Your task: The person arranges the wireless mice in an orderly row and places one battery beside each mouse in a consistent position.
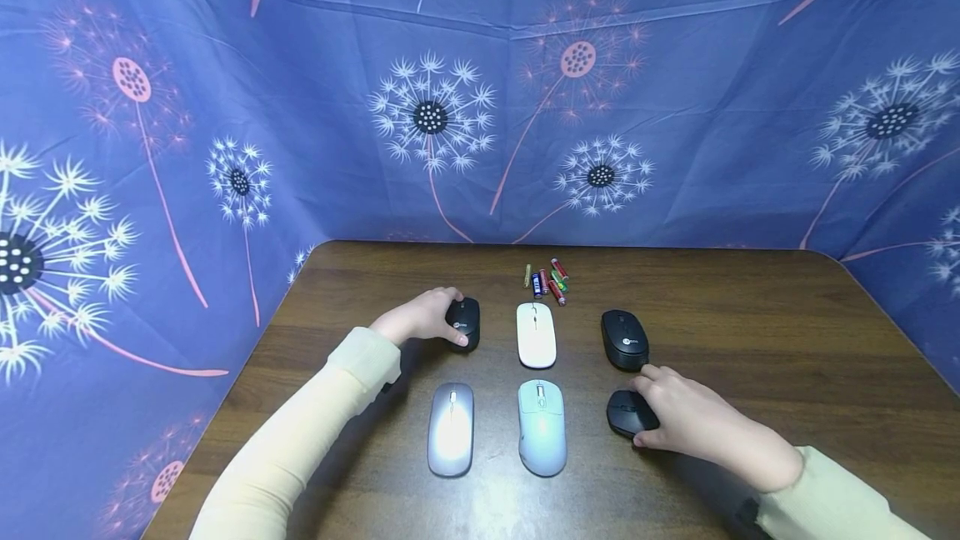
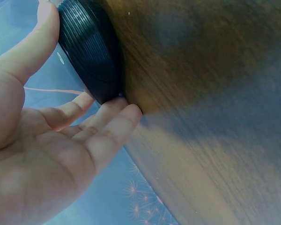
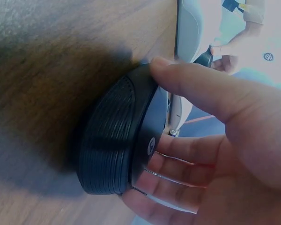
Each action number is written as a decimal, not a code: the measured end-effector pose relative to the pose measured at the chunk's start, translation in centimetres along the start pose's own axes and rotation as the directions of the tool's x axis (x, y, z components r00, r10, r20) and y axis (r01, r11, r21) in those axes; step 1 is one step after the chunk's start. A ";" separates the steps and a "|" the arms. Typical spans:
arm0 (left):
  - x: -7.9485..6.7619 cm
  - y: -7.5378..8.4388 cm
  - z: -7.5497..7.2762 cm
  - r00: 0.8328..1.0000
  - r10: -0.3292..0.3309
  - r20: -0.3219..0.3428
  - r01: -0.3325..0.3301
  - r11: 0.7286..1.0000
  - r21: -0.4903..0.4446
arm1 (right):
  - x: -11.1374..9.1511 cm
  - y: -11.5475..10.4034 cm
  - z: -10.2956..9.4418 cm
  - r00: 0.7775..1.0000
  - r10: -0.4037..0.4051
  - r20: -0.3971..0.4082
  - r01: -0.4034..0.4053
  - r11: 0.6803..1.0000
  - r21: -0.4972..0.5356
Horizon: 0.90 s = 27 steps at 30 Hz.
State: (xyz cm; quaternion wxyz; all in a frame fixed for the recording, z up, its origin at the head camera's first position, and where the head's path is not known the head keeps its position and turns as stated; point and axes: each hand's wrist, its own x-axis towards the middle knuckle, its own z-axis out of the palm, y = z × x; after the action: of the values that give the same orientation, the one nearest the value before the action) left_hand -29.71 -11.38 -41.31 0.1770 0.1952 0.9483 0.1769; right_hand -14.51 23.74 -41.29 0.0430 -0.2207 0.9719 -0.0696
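Gripping from its right side, the right hand (image 1: 686, 415) pinches the near-right black mouse (image 1: 627, 413) between thumb and fingers; that mouse lies to the hand's left, apparently askew, though part is hidden. The left hand (image 1: 426, 317) grips the far-left black mouse (image 1: 468, 317) from its left, long axis running near to far.

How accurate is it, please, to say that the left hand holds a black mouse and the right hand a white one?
Not quite: the right hand holds a black mouse, not a white one, as the head view shows; the rest stands.
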 end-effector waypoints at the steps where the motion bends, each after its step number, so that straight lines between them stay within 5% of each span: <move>1: 0.0 0.0 0.0 1.000 0.001 0.000 -0.001 1.000 0.000 | 0.1 0.0 0.0 1.000 -0.001 0.004 0.001 1.000 -0.001; 27: 0.0 -0.1 0.1 1.000 0.015 -0.010 -0.015 1.000 0.007 | 0.9 -0.1 -0.2 0.998 -0.029 0.057 0.032 0.999 -0.043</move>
State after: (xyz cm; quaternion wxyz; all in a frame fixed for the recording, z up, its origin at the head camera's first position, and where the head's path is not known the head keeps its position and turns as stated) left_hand -29.70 -11.39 -41.44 0.1700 0.2021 0.9483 0.1761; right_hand -15.23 23.26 -41.15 0.0644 -0.2384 0.9681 -0.0425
